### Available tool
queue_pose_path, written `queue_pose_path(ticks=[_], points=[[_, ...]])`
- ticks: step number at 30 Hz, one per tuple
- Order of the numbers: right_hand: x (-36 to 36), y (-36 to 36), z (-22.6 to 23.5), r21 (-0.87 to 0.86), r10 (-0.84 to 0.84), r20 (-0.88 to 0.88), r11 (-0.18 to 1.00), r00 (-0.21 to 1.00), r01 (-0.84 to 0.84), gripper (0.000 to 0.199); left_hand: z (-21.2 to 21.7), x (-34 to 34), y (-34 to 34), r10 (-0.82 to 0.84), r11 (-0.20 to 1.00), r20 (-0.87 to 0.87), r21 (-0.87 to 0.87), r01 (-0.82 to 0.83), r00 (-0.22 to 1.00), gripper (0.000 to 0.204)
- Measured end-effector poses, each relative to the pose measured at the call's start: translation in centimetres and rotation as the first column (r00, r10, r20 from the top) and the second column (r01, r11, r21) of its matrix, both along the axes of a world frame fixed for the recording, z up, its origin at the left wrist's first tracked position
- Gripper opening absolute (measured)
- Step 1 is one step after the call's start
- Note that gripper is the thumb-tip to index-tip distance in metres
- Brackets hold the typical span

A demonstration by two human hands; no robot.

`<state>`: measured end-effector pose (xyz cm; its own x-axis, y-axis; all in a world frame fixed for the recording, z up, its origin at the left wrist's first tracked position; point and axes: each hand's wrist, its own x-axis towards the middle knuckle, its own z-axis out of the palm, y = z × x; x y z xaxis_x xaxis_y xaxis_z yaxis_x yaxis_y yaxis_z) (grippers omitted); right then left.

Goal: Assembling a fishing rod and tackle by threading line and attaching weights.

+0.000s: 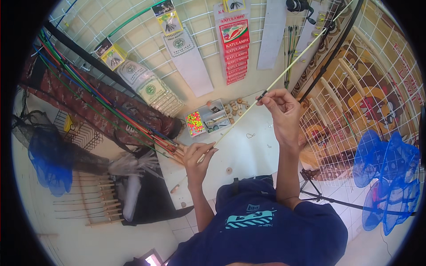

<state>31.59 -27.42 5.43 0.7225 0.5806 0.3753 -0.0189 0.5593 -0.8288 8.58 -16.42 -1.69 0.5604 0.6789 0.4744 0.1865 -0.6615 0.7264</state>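
Note:
A slim pale yellow fishing rod runs slantwise above the white table, from my left hand up to the far right. The fingers of my left hand are closed round its lower end. Higher up, my right hand pinches the rod between thumb and fingertips, right beside a short black band on it. Beneath the rod, a small loop of thin cord lies on the white table.
A compartment box holds bright beads and small tools, with wooden spools beside it. Bundled coloured rods lean at left. Packets hang from the white wire grid behind. Blue nets hang at right.

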Motion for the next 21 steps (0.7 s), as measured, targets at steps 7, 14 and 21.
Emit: queue_pose_path(ticks=[7, 14, 21], points=[[-0.4, 0.0, 0.4, -0.039, -0.077, 0.1, 0.996, 0.992, 0.081, 0.011, 0.5, -0.2, 0.3, -0.057, 0.993, 0.017, -0.107, 0.059, 0.998, 0.022], [-0.9, 0.1, 0.9, -0.08, -0.115, 0.09, 0.989, 0.989, 0.122, 0.011, 4.5, 1.6, 1.1, -0.214, 0.972, -0.081, -0.119, 0.203, 0.974, 0.04], [-1.8, 0.0, 1.7, -0.149, -0.124, 0.179, 0.977, 0.976, 0.151, 0.011, 9.4, 6.2, 0.4, -0.346, 0.935, 0.046, -0.068, 0.348, 0.937, 0.028]])
